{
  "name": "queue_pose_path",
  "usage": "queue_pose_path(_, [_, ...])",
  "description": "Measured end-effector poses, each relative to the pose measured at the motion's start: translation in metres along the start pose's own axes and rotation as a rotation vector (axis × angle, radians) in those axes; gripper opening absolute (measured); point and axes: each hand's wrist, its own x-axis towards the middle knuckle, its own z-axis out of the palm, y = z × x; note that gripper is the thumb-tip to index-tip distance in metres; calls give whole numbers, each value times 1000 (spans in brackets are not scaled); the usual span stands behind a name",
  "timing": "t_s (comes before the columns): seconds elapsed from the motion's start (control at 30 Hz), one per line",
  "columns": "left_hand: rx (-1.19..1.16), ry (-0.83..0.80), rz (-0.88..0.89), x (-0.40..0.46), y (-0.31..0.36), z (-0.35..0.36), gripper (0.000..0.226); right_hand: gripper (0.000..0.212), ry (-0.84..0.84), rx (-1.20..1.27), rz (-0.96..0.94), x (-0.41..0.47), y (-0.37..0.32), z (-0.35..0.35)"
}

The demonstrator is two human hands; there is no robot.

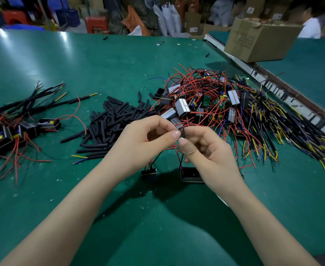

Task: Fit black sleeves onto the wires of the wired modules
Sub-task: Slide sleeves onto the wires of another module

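A worker's bare left hand and right hand meet above a green work table, thumbs and forefingers pinched together around thin black and red wires and what appears to be a short black sleeve; the fingers cover the point of contact, so whether the sleeve is on the wire cannot be made out. Two small black box-shaped modules hang from those wires just below the hands, the right one partly hidden behind the right wrist.

Just beyond the hands lies a loose heap of black tubular sleeves. To its right sprawls a tangled pile of unsleeved modules with red, yellow, blue and black wires, too knotted to count. At the far left, cut off by the frame edge, sits a bundle of modules whose wires already wear black sleeves.

A brown cardboard box rests on a neighbouring table at upper right. The background of stools, bags and cartons is blurred, and a person in a white shirt is only partly visible there.
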Motion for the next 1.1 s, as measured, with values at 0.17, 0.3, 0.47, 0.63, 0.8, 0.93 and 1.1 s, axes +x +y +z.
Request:
queue_pose_path(0.17, [9,66,1,-1,-1,4,7,10,0,22,-8,-2,-1,1])
queue_pose_path(0.3, [-21,64,-1,-1,2,7,9,3,-12,-2,-5,-1,-2,1])
queue_pose_path(0.47, [-147,-9,-12,-3,8,10,11,11,-12,30,43,-1,-2,0])
queue_pose_path(0.63, [-214,33,-66,-3,7,12,13,17,-51,162,118,-2,-4,1])
queue_pose_path(0.8, [-165,-10,-79,-3,4,15,15,20,-14,194,134,0,-9,0])
queue_pose_path(0.93, [-177,-64,-50,-3,7,15,12,12,42,138,55,1,-9,-3])
queue_pose_path(1.1, [-72,-121,1,-3,7,11,14,17,58,26,33,1,-8,-5])
